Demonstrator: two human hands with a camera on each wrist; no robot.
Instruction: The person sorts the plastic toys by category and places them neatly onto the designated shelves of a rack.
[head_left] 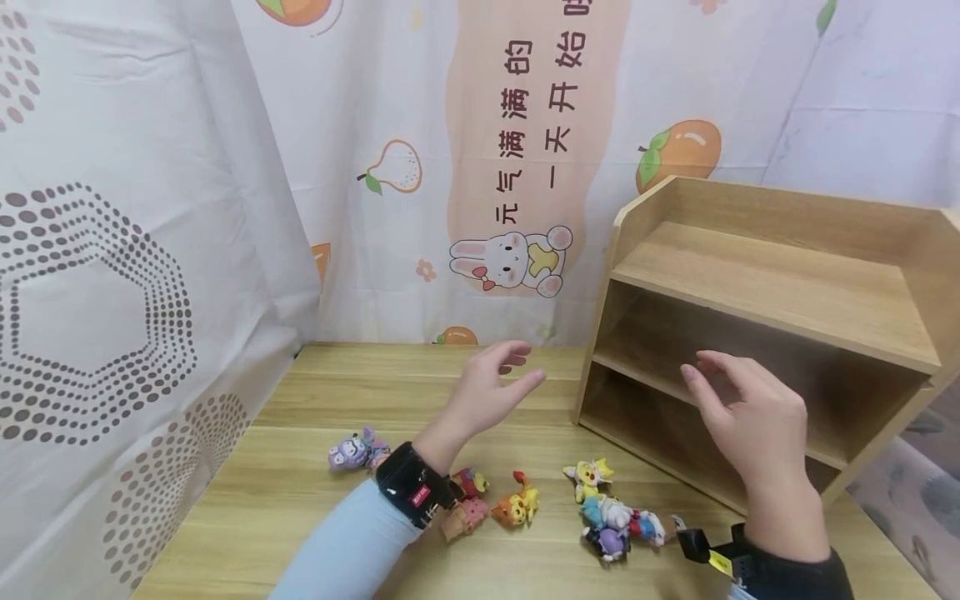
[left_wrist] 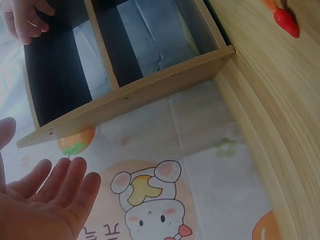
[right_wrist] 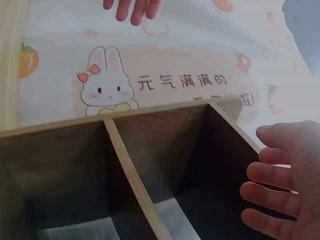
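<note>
My left hand (head_left: 491,387) is raised over the table, left of the wooden shelf, fingers loosely bent and holding nothing. In front of the wooden shelf (head_left: 780,250) hovers my right hand (head_left: 753,417), also holding nothing, thumb apart from the fingers. Below and between the hands lie small toy figures: an orange-yellow lion-like figure (head_left: 516,503), a yellow figure (head_left: 588,479) and a purple-and-black figure (head_left: 609,543). Close to the left wrist are a pink ice-cream-cone figure (head_left: 465,518) and a red figure (head_left: 471,482). A lilac figure (head_left: 351,452) lies farther left.
The shelf has a top tray and two compartments, standing on the right of the wood-grain table (head_left: 337,387). A printed curtain (head_left: 375,250) with a rabbit drawing hangs behind. Another patterned cloth (head_left: 150,292) covers the left side.
</note>
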